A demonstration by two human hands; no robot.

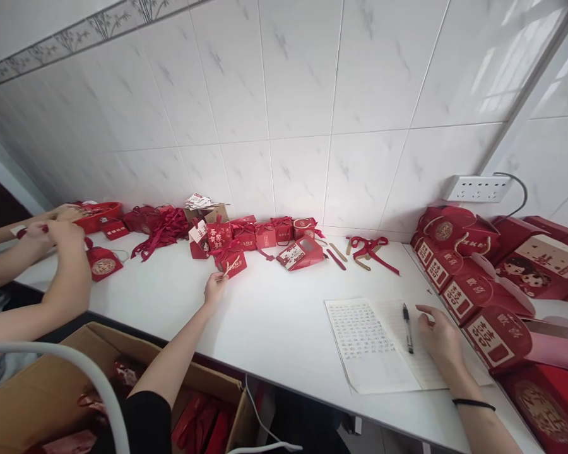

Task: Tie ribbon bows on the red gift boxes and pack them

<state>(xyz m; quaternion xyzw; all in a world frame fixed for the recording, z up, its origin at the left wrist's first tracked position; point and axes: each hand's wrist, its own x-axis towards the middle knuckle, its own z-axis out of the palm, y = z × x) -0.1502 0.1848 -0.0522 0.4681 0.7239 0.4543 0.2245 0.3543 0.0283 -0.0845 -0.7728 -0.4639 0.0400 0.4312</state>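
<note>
My left hand (214, 289) reaches across the white table (274, 315) and pinches the near corner of a small red gift box (231, 263) with a ribbon. My right hand (439, 337) rests fingers down on a sheet of handwritten paper (369, 347), right beside a black pen (408, 328) that lies on the sheet. The hand holds nothing. More small red boxes (265, 236) line the tiled wall behind the one I touch.
Another person's hands (57, 230) work on red boxes and ribbons (161, 230) at the far left. Larger red gift boxes (478, 284) are stacked at the right. A power strip (478, 188) hangs on the wall. An open cardboard carton (123, 391) sits below the table edge.
</note>
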